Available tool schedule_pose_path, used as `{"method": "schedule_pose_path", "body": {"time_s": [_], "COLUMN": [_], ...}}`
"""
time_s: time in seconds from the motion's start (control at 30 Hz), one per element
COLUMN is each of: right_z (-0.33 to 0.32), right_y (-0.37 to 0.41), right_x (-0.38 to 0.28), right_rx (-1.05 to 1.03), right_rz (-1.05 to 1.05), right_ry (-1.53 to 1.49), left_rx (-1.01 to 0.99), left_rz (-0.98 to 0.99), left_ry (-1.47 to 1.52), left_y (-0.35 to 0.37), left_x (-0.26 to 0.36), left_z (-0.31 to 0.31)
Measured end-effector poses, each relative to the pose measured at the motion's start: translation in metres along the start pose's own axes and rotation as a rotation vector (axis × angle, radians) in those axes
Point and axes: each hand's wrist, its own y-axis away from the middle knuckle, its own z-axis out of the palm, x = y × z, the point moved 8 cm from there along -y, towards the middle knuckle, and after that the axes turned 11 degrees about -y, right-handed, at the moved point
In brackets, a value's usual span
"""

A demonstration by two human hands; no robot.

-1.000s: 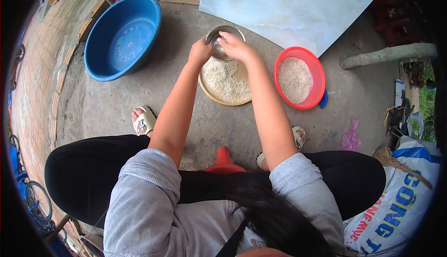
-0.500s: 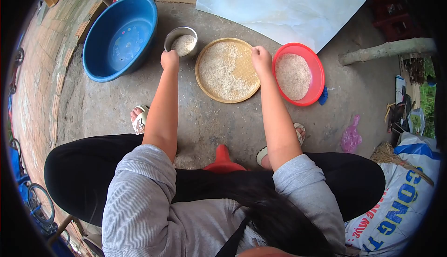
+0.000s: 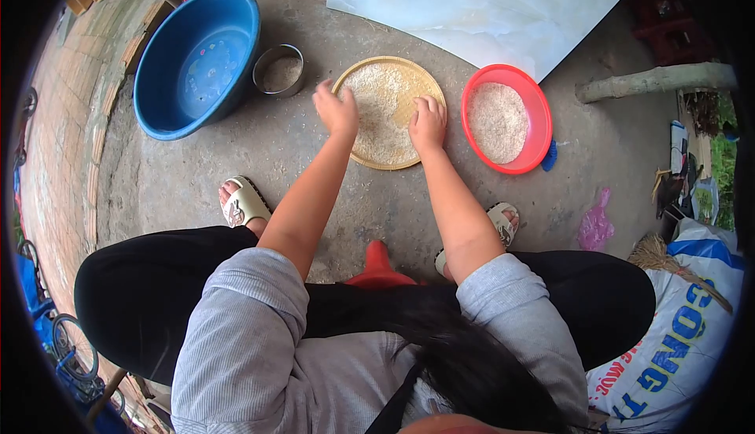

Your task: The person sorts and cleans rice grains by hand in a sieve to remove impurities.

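A round woven bamboo tray (image 3: 397, 64) lies on the ground with pale rice-like grains (image 3: 381, 139) spread over it. My left hand (image 3: 338, 110) is at the tray's left rim, its fingers apart and holding nothing. My right hand (image 3: 428, 124) rests inside the right side of the tray, with fingers spread and bent down toward the woven surface. Left of the tray, a metal bowl (image 3: 279, 70) stands on the ground with some grain in it. On the right is a red plastic basin (image 3: 540, 123) holding more pale grains (image 3: 497, 123).
A big blue basin (image 3: 206, 64) stands at the left. Behind lies a pale marbled sheet (image 3: 472, 9). A wooden pole (image 3: 657, 82), a pink plastic bag (image 3: 597, 222) and a printed white sack (image 3: 668, 340) are at the right. Part of a red stool (image 3: 377, 261) shows between my feet.
My left hand has let go of the metal bowl, now on the ground, and moved right to the tray. My right hand has shifted from the tray's rim inward over the grains.
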Motion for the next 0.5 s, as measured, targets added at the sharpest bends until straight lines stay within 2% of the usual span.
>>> {"method": "schedule_pose_path", "body": {"time_s": [0.07,0.1,0.17,0.2,0.27,0.3,0.37,0.4,0.43,0.47,0.5], "right_z": [-0.002,-0.003,-0.001,-0.001,0.003,0.009,0.039,0.042,0.062,0.081,0.063], "right_y": [-0.005,-0.007,-0.013,-0.017,-0.023,-0.027,-0.019,-0.024,-0.016,-0.005,-0.006], "right_x": [0.002,0.003,0.009,0.011,0.022,0.028,0.068,0.070,0.074,0.067,0.025], "right_rx": [0.019,0.019,0.006,0.007,-0.043,-0.043,-0.049,-0.047,-0.126,-0.209,-0.347], "right_rz": [0.025,0.026,0.084,0.083,0.161,0.164,0.586,0.591,0.853,1.109,1.161], "right_ry": [0.000,0.002,-0.033,-0.035,-0.100,-0.101,-0.655,-0.656,-1.008,-1.364,-1.599], "left_rx": [-0.122,-0.124,-0.328,-0.327,-0.511,-0.443,-0.430,-0.412,-0.390,-0.393,-0.421], "left_rz": [0.330,0.330,0.640,0.640,0.636,0.622,0.576,0.528,0.553,0.557,0.656], "left_ry": [-0.212,-0.211,-0.276,-0.278,-0.199,-0.083,0.032,0.148,0.197,0.196,0.191], "left_y": [0.031,0.041,0.070,0.073,0.085,0.084,0.077,0.070,0.066,0.062,0.062], "left_x": [0.041,0.040,0.055,0.050,0.039,0.048,0.067,0.076,0.089,0.100,0.118], "left_z": [0.011,0.011,0.028,0.032,0.054,0.043,0.033,0.027,0.021,0.018,0.014]}}
